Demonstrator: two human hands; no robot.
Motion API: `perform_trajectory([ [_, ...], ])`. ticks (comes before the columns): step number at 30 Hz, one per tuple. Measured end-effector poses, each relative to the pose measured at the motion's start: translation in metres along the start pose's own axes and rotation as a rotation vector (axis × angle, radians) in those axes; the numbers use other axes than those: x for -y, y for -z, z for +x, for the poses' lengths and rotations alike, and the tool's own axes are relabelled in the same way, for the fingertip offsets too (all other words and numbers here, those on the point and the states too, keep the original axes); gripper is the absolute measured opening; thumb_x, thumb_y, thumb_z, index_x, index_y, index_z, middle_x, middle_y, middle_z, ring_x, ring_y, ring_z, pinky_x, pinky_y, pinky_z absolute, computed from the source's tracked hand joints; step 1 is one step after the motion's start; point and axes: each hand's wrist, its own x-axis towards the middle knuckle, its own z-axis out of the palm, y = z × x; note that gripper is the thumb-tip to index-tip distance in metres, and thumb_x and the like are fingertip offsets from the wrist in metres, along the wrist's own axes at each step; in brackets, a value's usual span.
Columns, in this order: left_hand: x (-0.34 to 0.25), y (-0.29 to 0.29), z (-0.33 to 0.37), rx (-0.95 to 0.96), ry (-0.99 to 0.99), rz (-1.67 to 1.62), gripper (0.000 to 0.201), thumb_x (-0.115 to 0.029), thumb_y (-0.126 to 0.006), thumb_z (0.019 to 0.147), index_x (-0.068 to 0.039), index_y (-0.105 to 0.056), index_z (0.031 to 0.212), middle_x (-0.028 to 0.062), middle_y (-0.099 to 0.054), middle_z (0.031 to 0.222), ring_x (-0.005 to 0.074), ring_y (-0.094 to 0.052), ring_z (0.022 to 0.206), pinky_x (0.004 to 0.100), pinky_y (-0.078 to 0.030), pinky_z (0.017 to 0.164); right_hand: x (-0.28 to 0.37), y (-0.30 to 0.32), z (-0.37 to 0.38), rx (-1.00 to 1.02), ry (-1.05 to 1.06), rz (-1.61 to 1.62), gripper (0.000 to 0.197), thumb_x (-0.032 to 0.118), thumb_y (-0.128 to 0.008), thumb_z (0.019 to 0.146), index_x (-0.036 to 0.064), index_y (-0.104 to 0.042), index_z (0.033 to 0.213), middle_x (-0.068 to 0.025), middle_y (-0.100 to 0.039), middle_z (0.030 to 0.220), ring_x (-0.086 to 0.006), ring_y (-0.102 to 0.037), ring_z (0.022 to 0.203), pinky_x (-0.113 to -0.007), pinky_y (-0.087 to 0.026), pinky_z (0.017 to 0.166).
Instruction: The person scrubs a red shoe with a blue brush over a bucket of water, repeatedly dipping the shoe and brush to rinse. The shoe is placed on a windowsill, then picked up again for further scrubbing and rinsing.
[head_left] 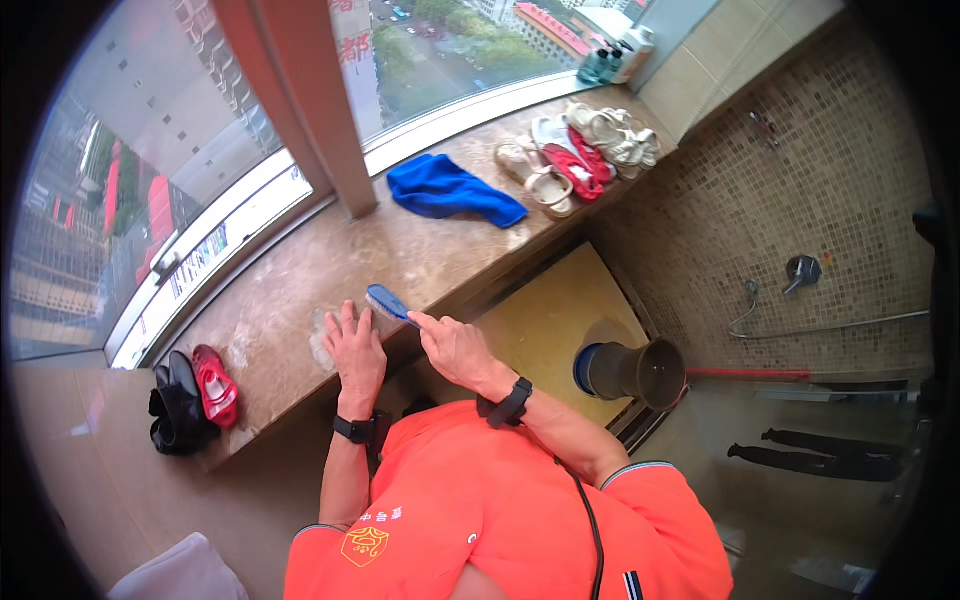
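Observation:
My right hand [458, 350] is closed around the handle of a blue scrubbing brush [390, 303], its pale bristles showing along one side of the head. The brush head is at the front part of the brown marble ledge [290, 260]. Just left of it, my left hand [354, 355] has its fingers spread and pointing toward the window, low over or on the ledge; contact cannot be made out. A pale, wet-looking patch [322, 338] shows by its fingers. Both wrists wear black straps.
Black shoes [178, 410] and a red shoe [214, 385] sit at the ledge's left end. Farther right lie a blue cloth [450, 190], pale sandals [545, 180] and red shoes [582, 165]. Bottles [600, 65] occupy the far corner. A dark bucket-like container [640, 372] stands below right.

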Motion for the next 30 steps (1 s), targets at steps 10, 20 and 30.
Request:
perform_trajectory([
  [10,-0.123,-0.048,0.032,0.056,-0.049,-0.011,0.043,-0.018,-0.070,0.092,-0.008,-0.064,0.133,0.0143,-0.045,0.156,0.0420,-0.037,0.145,0.0617,-0.035,0.112,-0.104,0.097,-0.036,-0.109,-0.126,0.035,0.036,0.020,-0.056,0.099,0.0151,-0.063,0.135,-0.0245,-0.069,0.085,-0.0471,-0.068,0.077,-0.057,-0.056,0.070],
  [20,-0.248,-0.064,0.084,-0.080,-0.258,-0.447,0.035,-0.007,-0.073,0.087,-0.004,-0.069,0.121,0.0223,-0.063,0.132,0.0400,-0.061,0.121,0.0449,-0.050,0.102,-0.172,0.172,-0.047,-0.326,-0.134,0.298,0.036,0.014,-0.052,0.103,0.0039,-0.063,0.135,-0.0256,-0.071,0.112,-0.0432,-0.068,0.102,-0.047,-0.055,0.087],
  [30,-0.346,-0.105,0.186,-0.259,-0.609,-0.371,0.029,-0.005,-0.077,0.081,-0.006,-0.070,0.109,0.0119,-0.067,0.109,0.0329,-0.063,0.103,0.0445,-0.051,0.086,-0.223,0.229,-0.019,-0.521,-0.151,0.285,0.035,0.014,-0.053,0.104,0.0007,-0.062,0.135,-0.0268,-0.070,0.114,-0.0429,-0.069,0.104,-0.045,-0.055,0.089],
])
